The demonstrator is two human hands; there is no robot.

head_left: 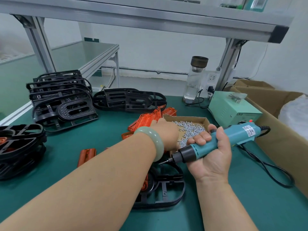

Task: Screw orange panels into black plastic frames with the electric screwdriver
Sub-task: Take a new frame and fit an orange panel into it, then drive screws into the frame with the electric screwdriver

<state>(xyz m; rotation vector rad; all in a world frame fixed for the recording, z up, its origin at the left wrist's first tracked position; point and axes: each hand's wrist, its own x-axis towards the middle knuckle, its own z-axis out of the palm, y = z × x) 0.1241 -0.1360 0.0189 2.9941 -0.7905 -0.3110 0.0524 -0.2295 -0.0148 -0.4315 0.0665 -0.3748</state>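
Here, my right hand [211,157] gripped the teal plastic electric screwdriver [233,137] mid-barrel, seemingly light and rigid; my left hand [166,134] hid its fingers.

The green power box [233,109] reads "LED".

Single view, head cam, wide-angle. It sat on your head and looked forward and down across the desk [75,142]. It was close: your forearms came in from the bottom edge. Your left hand [166,135] and your right hand [215,157], which gripped the electric screwdriver [233,135], landed just right of centre. The top of frame caught the underside of the aluminium shelf [150,22] and the white wall [166,52] behind. The left side reached the stacked black frames [61,97], the right edge the cardboard box [275,124]. Straight rails bowed toward the edges.
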